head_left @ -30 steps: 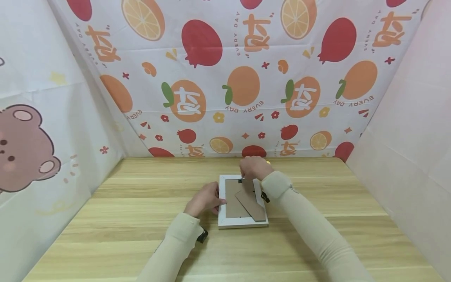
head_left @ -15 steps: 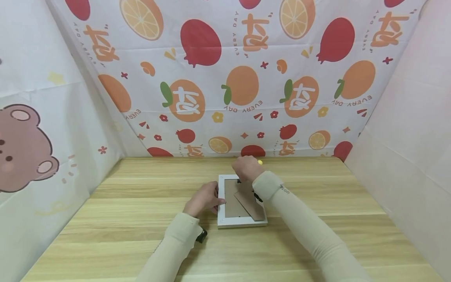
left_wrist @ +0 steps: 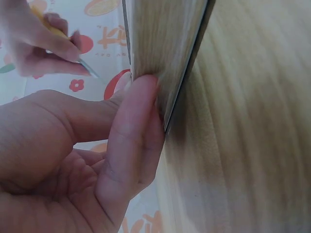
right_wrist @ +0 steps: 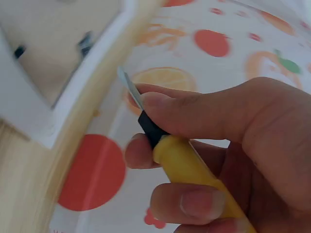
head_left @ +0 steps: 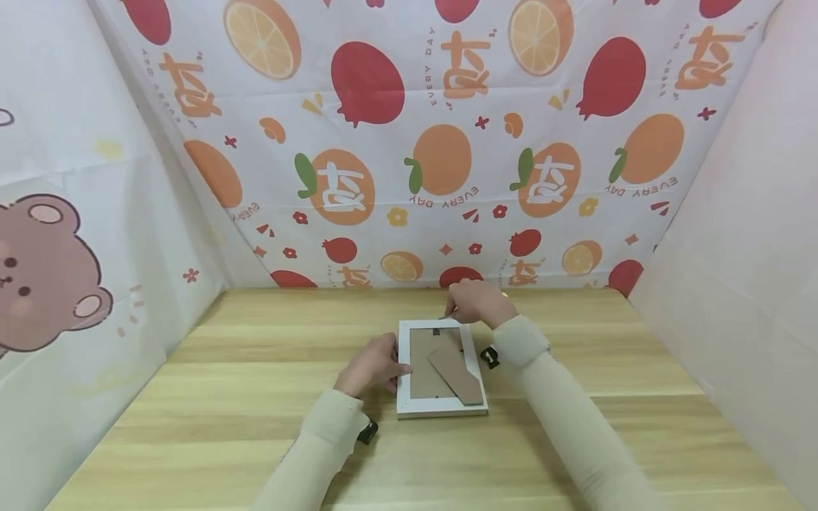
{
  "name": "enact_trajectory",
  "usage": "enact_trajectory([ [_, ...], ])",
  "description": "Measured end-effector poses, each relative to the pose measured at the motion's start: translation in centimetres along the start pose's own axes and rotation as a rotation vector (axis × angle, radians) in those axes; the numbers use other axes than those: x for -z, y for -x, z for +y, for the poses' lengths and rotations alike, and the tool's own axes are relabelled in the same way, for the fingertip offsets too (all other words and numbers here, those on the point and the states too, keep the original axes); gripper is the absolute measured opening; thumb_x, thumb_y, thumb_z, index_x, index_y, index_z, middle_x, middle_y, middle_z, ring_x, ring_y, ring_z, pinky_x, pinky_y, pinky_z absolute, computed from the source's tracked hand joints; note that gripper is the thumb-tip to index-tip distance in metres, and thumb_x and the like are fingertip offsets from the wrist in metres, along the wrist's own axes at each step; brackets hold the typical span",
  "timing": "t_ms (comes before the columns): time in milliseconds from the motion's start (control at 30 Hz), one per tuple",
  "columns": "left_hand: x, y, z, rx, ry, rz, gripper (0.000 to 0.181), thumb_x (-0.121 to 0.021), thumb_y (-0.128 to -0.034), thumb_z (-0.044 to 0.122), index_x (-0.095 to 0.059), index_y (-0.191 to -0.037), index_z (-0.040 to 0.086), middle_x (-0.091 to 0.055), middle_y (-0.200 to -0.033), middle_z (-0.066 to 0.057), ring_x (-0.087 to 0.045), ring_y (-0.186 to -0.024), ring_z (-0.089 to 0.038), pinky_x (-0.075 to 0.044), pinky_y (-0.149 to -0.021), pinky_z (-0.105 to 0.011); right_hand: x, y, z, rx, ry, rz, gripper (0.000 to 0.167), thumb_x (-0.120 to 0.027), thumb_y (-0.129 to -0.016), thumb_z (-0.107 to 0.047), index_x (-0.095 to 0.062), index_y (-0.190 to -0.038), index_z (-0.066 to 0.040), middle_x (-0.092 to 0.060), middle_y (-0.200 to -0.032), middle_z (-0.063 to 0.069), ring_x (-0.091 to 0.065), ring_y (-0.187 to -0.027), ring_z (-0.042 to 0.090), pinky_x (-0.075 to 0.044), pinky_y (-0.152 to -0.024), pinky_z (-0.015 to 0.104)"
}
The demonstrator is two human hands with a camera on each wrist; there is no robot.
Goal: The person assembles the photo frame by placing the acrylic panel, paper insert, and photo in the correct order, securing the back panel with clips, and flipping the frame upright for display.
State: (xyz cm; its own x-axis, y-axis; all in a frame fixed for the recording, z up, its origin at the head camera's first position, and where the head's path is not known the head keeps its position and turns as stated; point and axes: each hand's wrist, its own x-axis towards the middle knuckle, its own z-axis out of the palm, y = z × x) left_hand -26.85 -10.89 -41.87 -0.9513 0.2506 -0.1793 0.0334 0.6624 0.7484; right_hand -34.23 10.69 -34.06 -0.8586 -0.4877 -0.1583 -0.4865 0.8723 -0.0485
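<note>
A white picture frame (head_left: pixel 418 406) lies face down on the wooden table, its brown backing board (head_left: pixel 422 372) upward. The stand leg (head_left: pixel 456 376) slants across the board, and a small black tab (head_left: pixel 437 331) shows at its far edge. My left hand (head_left: pixel 371 365) grips the frame's left side, thumb on top; in the left wrist view its fingers press the wood-toned side edge (left_wrist: pixel 167 48). My right hand (head_left: pixel 479 301) is above the frame's far edge. It holds a yellow-handled flat screwdriver (right_wrist: pixel 187 162), blade tip just off the frame in the right wrist view.
The table top (head_left: pixel 255 397) spreads around the frame. A fruit-print cloth (head_left: pixel 383 177) hangs behind the table's far edge, with white cloth walls at left and right. A black wrist strap (head_left: pixel 491 357) shows on the right arm.
My right hand first shifted left over the frame's far edge, then moved right with the screwdriver, uncovering the black tab. My left hand keeps its grip on the frame.
</note>
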Motion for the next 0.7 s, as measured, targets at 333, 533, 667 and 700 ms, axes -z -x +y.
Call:
enact_trajectory([
  [333, -0.1, 0.1, 0.0, 0.002, 0.029, -0.006, 0.024, -0.075, -0.0926, 0.003, -0.055, -0.104, -0.006, -0.064, -0.087, -0.015, -0.070, -0.063, -0.022, -0.063, -0.057, -0.031, -1.7, 3.1, -2.2, 0.075, -0.120, 0.064, 0.017, -0.073, -0.097, -0.016, -0.083, -0.109, -0.023, -0.079, -0.102, -0.005, -0.054, -0.070, 0.008, -0.044, -0.059, 0.021],
  [533, -0.1, 0.1, 0.0, 0.001, 0.042, -0.002, 0.025, -0.075, -0.0925, 0.002, -0.055, -0.104, -0.006, -0.064, -0.087, -0.015, -0.070, -0.064, -0.022, -0.063, -0.057, -0.032, -2.6, 2.9, -3.6, 0.133, -0.073, 0.091, 0.019, -0.074, -0.095, -0.014, -0.083, -0.106, -0.026, -0.080, -0.098, -0.008, -0.048, -0.068, 0.008, -0.036, -0.057, 0.021],
  [667, 0.0, 0.1, 0.0, 0.004, 0.031, 0.002, 0.024, -0.075, -0.0923, 0.002, -0.055, -0.104, -0.005, -0.064, -0.087, -0.015, -0.070, -0.064, -0.022, -0.063, -0.057, -0.031, -3.0, 2.5, -4.3, 0.147, -0.071, 0.087, 0.019, -0.074, -0.095, -0.014, -0.083, -0.105, -0.027, -0.080, -0.098, -0.009, -0.047, -0.068, 0.008, -0.035, -0.057, 0.020],
  [700, 0.0, 0.2, 0.0, 0.005, 0.027, 0.001, 0.024, -0.075, -0.0924, 0.002, -0.055, -0.104, -0.005, -0.064, -0.087, -0.015, -0.070, -0.064, -0.022, -0.063, -0.057, -0.031, -3.1, 2.4, -4.4, 0.149, -0.066, 0.089, 0.019, -0.074, -0.095, -0.014, -0.084, -0.104, -0.027, -0.080, -0.097, -0.009, -0.046, -0.067, 0.008, -0.035, -0.056, 0.020],
])
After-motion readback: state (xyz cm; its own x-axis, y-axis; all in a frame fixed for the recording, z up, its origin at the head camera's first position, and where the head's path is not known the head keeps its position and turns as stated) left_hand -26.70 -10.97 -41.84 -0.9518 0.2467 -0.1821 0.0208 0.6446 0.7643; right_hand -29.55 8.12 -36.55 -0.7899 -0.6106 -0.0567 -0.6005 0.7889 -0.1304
